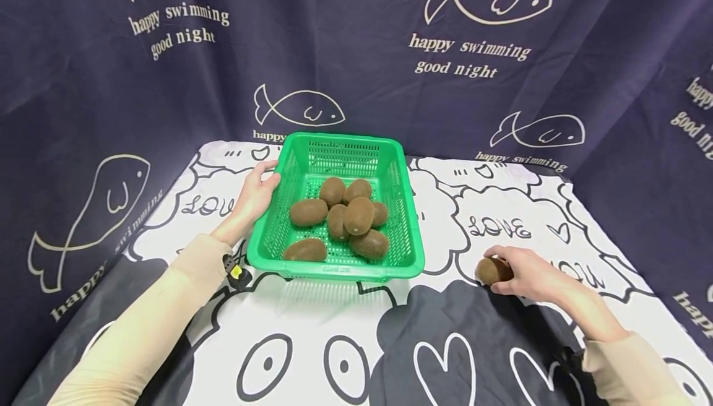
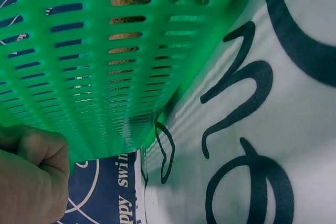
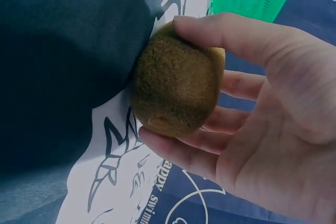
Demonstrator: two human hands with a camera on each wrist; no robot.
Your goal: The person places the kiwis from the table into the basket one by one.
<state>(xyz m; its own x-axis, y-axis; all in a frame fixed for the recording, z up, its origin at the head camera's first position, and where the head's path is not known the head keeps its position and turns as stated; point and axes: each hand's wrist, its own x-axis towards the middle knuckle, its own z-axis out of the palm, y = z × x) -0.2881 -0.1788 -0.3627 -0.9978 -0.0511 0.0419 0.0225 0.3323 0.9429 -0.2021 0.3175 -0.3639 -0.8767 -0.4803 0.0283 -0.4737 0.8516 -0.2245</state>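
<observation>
A brown fuzzy kiwi (image 1: 492, 271) is at the right side of the table, and my right hand (image 1: 526, 274) grips it. The right wrist view shows the thumb on one side of this kiwi (image 3: 176, 82) and the fingers round the other. My left hand (image 1: 257, 194) holds the left rim of a green plastic basket (image 1: 413, 233). Up close in the left wrist view, that hand (image 2: 34, 174) is curled at the slotted basket wall (image 2: 94, 87). Inside the basket lie several kiwis, one kiwi (image 1: 359, 215) on top of others.
A cloth (image 1: 423, 325) with black and white cartoon drawings covers the table. Dark blue curtains (image 1: 367, 34) with fish prints hang behind it and at both sides. A black strap with a yellow mark (image 1: 236, 272) is at the left wrist, close to the basket's front left corner.
</observation>
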